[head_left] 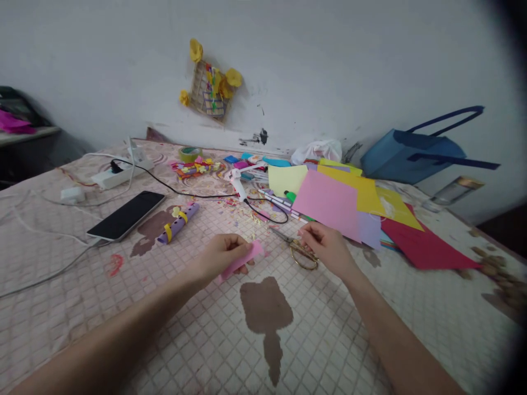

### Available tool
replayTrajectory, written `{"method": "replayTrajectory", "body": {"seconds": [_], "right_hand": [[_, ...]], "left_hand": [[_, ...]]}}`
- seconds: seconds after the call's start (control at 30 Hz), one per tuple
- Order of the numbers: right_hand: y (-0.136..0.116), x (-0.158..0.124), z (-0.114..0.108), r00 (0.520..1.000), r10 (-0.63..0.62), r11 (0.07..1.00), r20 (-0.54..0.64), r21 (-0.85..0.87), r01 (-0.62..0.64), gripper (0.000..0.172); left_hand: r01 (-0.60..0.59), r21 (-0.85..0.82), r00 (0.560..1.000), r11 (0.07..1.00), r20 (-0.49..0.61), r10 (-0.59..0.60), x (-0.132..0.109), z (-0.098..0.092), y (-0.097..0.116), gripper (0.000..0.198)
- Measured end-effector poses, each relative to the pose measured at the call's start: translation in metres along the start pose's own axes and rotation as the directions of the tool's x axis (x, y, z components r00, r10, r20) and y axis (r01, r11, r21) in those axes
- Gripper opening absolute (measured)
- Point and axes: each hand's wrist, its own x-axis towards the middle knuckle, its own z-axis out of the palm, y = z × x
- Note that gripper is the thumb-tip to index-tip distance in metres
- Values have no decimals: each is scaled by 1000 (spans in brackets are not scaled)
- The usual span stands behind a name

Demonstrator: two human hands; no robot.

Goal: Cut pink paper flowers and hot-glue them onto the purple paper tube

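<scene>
My left hand [224, 255] is closed around a small pink paper strip [245, 260], holding it just above the quilted cloth [206, 340]. My right hand [325, 247] rests over the gold handles of a pair of scissors [297, 248] lying on the cloth, its fingers curled at the handles. The scissor blades point up and left. Just beyond my right hand lies a spread of coloured paper sheets [329, 200], pink on top.
A phone [127, 215] and a purple perforated roll [178, 223] lie at left. A power strip [119, 173] with cables, a glue gun [237, 184], tape roll [190, 153] and paper scraps sit behind. A blue bag [415, 153] leans on the wall at right.
</scene>
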Motion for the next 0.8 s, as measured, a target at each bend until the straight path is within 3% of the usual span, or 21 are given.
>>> {"method": "replayTrajectory", "body": {"seconds": [0.07, 0.2, 0.4, 0.53, 0.63, 0.73, 0.8], "right_hand": [[6, 0, -2, 998, -26, 989, 62, -145, 34, 16], [12, -2, 3, 980, -23, 969, 199, -236, 71, 12], [24, 0, 2, 992, 11, 929, 127, -368, 37, 21], [30, 1, -1, 982, 28, 912, 188, -406, 51, 19], [29, -1, -1, 985, 26, 903, 169, -428, 50, 17], [23, -2, -1, 990, 74, 943, 122, -330, -30, 15], [15, -2, 0, 985, 84, 993, 149, -97, -70, 15]], "left_hand": [[10, -54, 1000, 999, -21, -11, 2, 0, -2, 27], [27, -100, 999, 995, -22, -29, 3, 0, -4, 23], [62, -163, 997, 985, 58, -53, 4, 1, -8, 24], [64, -216, 993, 974, 107, -42, 5, 1, -13, 25], [69, -248, 992, 966, 120, -40, 7, 0, -17, 25], [82, -297, 991, 951, 126, -46, 10, -2, -18, 23], [100, -335, 990, 937, 129, -60, 12, -3, -18, 21]]}}
